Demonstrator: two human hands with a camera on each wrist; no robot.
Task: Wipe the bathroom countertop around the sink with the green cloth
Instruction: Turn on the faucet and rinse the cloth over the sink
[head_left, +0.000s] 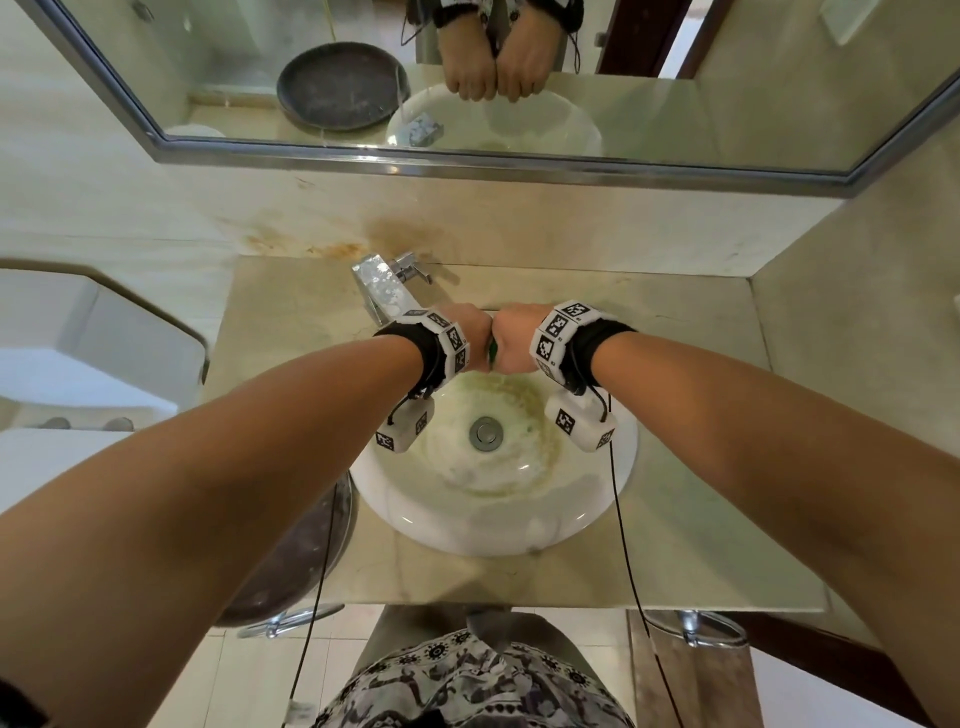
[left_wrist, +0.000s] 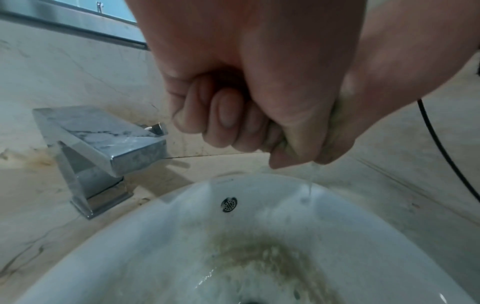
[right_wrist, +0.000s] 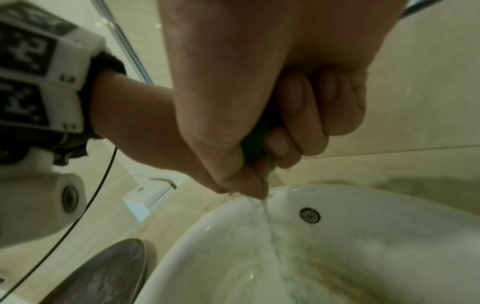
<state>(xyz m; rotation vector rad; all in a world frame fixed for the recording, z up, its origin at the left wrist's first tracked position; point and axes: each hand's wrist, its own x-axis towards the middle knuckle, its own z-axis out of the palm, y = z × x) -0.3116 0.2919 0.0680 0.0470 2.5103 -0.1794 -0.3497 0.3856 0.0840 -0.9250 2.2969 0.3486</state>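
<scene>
Both fists meet over the back of the white sink (head_left: 415, 512). My left hand (head_left: 470, 332) and right hand (head_left: 511, 338) grip the green cloth (head_left: 491, 352) between them, and only a sliver of it shows. In the right wrist view the cloth (right_wrist: 255, 142) peeks out between curled fingers (right_wrist: 293, 98), and a thin stream of water runs from the fist into the sink (right_wrist: 376, 257). The left wrist view shows my left hand (left_wrist: 249, 123) clenched, water dripping below it. The beige marble countertop (head_left: 675, 545) surrounds the basin.
A chrome faucet (head_left: 382, 283) stands behind the sink on the left, close to my left wrist. A dark round pan (head_left: 291, 566) sits on the counter's left front corner. The mirror (head_left: 467, 78) hangs above. The basin bottom is stained around the drain (head_left: 485, 432).
</scene>
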